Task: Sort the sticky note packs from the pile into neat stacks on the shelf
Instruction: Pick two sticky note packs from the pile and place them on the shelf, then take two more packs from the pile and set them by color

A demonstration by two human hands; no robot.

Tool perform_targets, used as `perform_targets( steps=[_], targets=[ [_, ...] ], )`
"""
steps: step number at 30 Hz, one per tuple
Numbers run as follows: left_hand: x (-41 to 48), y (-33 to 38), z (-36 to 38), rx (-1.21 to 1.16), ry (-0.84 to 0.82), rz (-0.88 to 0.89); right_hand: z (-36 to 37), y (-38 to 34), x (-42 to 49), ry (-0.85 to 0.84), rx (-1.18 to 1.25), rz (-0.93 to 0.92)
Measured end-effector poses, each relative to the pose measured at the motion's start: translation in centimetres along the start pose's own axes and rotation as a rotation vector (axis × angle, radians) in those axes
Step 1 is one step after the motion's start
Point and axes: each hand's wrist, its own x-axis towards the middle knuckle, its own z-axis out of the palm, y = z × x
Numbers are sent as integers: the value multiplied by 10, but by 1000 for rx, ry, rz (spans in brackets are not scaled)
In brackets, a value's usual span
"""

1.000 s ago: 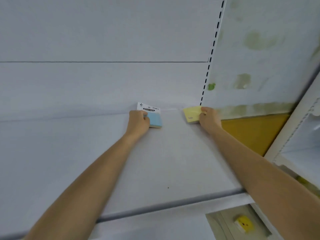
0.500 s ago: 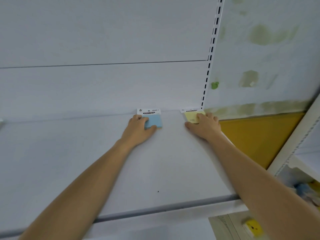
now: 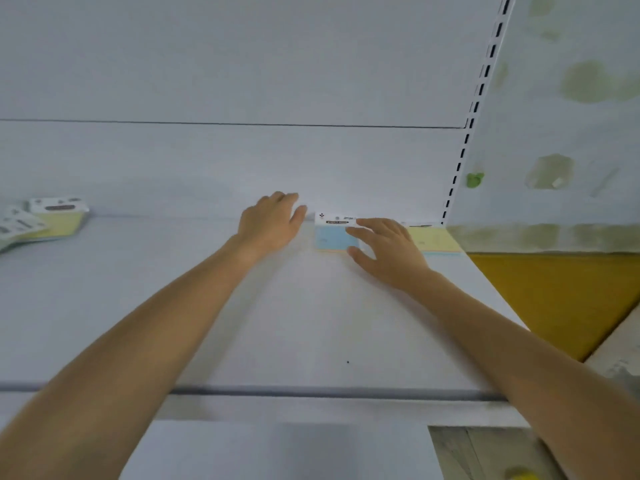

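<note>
A: Quick check. Where's your left hand point(image 3: 268, 221) rn?

B: Flat on the white shelf point(image 3: 311, 323), palm down near the back wall, fingers held together, thumb stuck out to the right. You're gripping nothing w/ it. It sits just left of the blue sticky note pack point(image 3: 332, 235), a small gap between thumb and pack.

A: And the right hand point(image 3: 386, 251)?

B: Your right is open too, fingers spread, hovering over or resting on the gap between the two packs. Its fingertips point(image 3: 362, 224) overlap the right edge of the blue pack's white header card. Can't tell if they actually press on it. No pinch on anything.

A: Where are the packs?

B: Blue pack lies flat at the back of the shelf, header card toward the wall. The yellow sticky note pack point(image 3: 433, 239) lies flat just right of it, in the back right corner beside the slotted upright point(image 3: 474, 109). Your right hand hides the strip between them, so can't say if they touch. A thin blue layer shows under the yellow pack's front edge.

A: The rest of the pile?

B: Far left, at the back of the same shelf: a loose pile of packs point(image 3: 41, 220), yellowish w/ white header cards, overlapping at odd angles, blurry. Well apart from both your hands.
</note>
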Motion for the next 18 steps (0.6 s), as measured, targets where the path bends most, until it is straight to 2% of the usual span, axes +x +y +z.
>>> perform_targets(
  steps=[5,10,18],
  targets=[
    [-13,-70,-58,108,73,-76,20,-82,33,-134,26,-124],
    [-51,-170,-99,131,119,-212,47,-187,70,-167,65,-240],
    [-114,-351,-147,167,139,-357,96,-342,115,-210,221,-230]
  ],
)
